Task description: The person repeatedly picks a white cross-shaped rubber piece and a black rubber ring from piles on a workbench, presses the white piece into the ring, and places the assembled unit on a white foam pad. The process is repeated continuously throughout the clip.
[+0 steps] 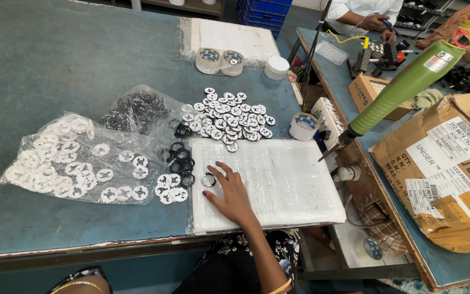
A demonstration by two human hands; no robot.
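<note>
Head view: my right hand (230,194) lies flat and spread on the white pad (278,179), holding nothing, fingertips touching a black ring (209,179). Clear bags (72,158) hold white discs and black rings. Left hand unseen.

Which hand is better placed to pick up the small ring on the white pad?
The right hand: it lies open on the white pad, right beside the small ring. Of the left arm, only a bangled wrist shows at the bottom edge, away from it.
</note>
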